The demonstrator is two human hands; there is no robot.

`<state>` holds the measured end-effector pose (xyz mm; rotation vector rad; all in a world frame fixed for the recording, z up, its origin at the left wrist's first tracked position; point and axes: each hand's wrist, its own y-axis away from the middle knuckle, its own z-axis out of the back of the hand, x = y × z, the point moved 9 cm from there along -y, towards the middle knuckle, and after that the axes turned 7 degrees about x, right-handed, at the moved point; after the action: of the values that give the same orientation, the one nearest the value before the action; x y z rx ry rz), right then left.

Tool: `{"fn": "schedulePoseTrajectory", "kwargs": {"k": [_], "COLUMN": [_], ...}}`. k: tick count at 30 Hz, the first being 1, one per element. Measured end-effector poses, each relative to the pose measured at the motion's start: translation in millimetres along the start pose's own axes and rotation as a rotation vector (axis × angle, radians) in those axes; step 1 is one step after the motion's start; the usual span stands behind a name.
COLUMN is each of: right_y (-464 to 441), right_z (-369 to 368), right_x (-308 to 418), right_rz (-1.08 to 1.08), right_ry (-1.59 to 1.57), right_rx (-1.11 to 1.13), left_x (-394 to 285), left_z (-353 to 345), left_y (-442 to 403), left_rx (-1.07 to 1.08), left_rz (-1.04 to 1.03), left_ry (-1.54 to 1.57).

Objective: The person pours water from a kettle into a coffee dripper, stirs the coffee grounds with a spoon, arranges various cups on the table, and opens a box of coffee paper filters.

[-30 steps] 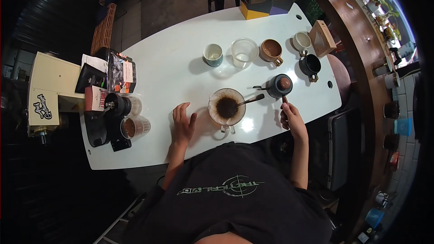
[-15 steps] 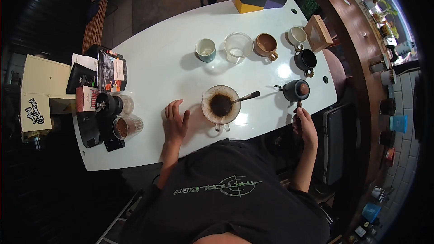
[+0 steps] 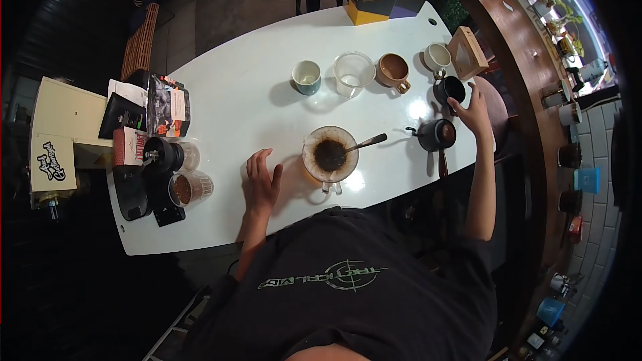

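Observation:
My left hand (image 3: pixel 263 180) rests on the white table with its fingers apart, holding nothing. To its right stands a glass dripper (image 3: pixel 330 154) lined with a paper filter; dark wet coffee and a spoon (image 3: pixel 367 142) are in it. At the right, my right hand (image 3: pixel 472 108) reaches to the black cup (image 3: pixel 449 91), thumb and fingers spread at its near right side; whether they touch it I cannot tell. A dark kettle (image 3: pixel 436 135) with a wooden handle stands just below that cup, its spout to the left.
Across the back stand a blue-white cup (image 3: pixel 306 77), a clear plastic cup (image 3: pixel 354 74), a brown cup (image 3: pixel 392 71) and a pale cup (image 3: pixel 437 57). A wooden box (image 3: pixel 467 53) stands beyond. A grinder (image 3: pixel 162 154) and a cup of grounds (image 3: pixel 190 188) sit at the left.
My right hand has let go of the kettle's handle and moved up to the black cup. Since the first frame, the kettle has shifted right on the table. My left hand has stayed put.

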<state>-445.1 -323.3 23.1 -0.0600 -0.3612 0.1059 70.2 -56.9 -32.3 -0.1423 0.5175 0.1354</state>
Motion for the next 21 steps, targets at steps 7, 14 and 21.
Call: {"fn": "schedulePoseTrajectory", "kwargs": {"k": [7,14,21], "right_y": [-47.7,-42.2,0.1], "right_z": [-47.7,-23.9,30.2], "right_x": [-24.4,8.2,140.8], "right_rz": [-0.106,-0.039,0.122], "right_ry": [-0.078,-0.078,-0.167], "right_rx": [0.247,0.2,0.141], "left_x": [4.4,1.9,4.0], "left_z": [0.3,3.2,-1.2], "left_y": [0.4,-0.9,-0.9], "left_rx": [-0.018,-0.031,-0.026], "left_rz": [0.009,-0.003,-0.018], "left_ry": [0.017,-0.016,-0.049]}}
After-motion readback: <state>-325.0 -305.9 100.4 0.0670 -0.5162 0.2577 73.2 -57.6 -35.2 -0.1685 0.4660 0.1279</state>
